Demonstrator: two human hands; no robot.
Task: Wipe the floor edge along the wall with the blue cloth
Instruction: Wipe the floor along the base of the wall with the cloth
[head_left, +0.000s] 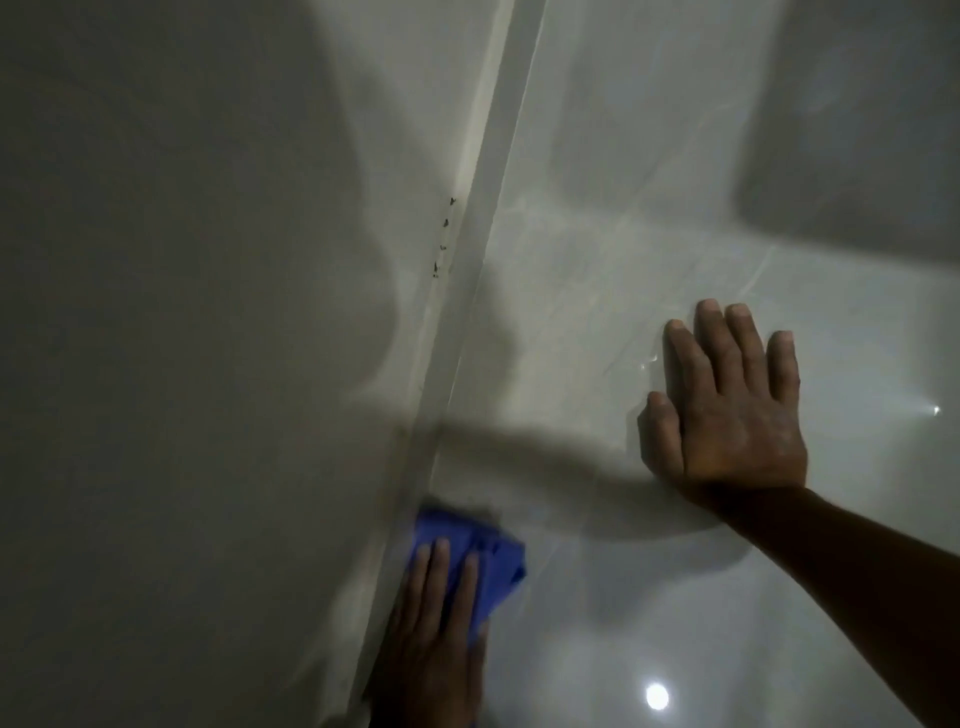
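Pressing down with my left hand (431, 618), I hold the cloth (485, 558) flat on the floor (597, 312), fingers laid straight over it rather than curled round it. The cloth is blue and bunched, and its left side sits right against the skirting (457, 322), the pale strip that runs where floor meets wall (182, 312). It lies low in view, near my body.

My right hand (727, 410) is spread open and flat on the floor, palm down, gripping nothing, well out from the skirting and further ahead than the cloth. Between the two hands the tile is bare.

Ahead of the cloth the skirting runs on, straight and clear, toward the top of the view, with open glossy floor all along its right side. Part way up, a few small dark specks (444, 239) sit on the wall just beside the skirting's top edge; I cannot make out what they are.

My left wrist is cut off at the bottom edge, and my right forearm leaves at the lower right corner. The light is dim, broad shadows lie across wall and floor, and the cloth's far edge is blurred. A bright glare spot (656, 696) shines on the floor near the bottom.
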